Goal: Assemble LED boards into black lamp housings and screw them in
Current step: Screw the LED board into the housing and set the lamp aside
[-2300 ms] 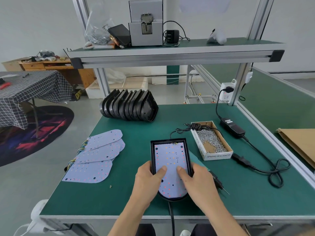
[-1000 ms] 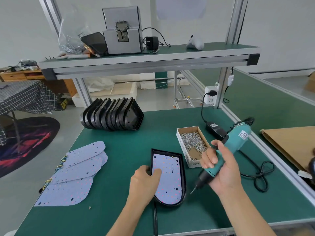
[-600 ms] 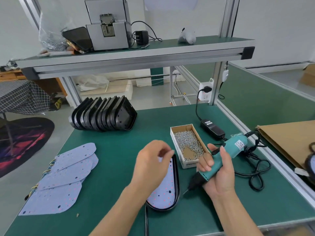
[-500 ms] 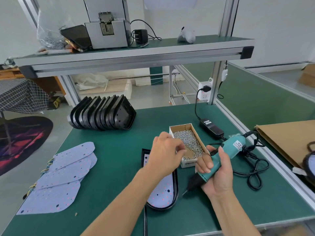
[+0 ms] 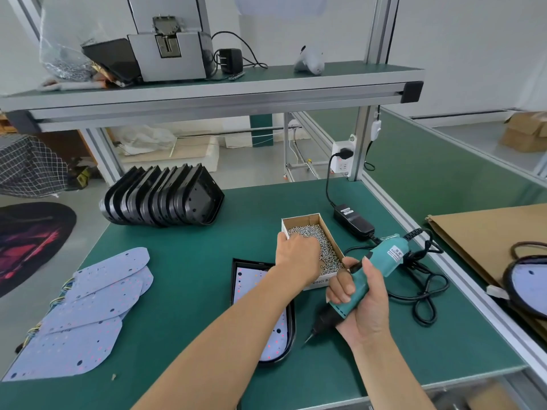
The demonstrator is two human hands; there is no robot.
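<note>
A black lamp housing [image 5: 292, 329] lies on the green bench with a pale LED board [image 5: 245, 279] seated in it; my left forearm crosses over it. My left hand [image 5: 299, 255] reaches into the cardboard screw box [image 5: 299, 219], fingers down among the small silver screws [image 5: 324, 242], fingertips hidden. My right hand [image 5: 367, 309] grips a teal electric screwdriver [image 5: 387, 255], its bit pointing down-left beside the housing's right edge, above the mat.
A row of empty black housings [image 5: 165, 199] stands at the back left. Loose LED boards [image 5: 88, 306] lie at the left. A power adapter [image 5: 353, 221] and coiled cable [image 5: 423, 294] sit to the right, near a cardboard sheet [image 5: 485, 232]. An overhead shelf [image 5: 207, 93] spans the bench.
My right hand picked up the screwdriver. My left hand left the LED board and moved right and forward into the screw box.
</note>
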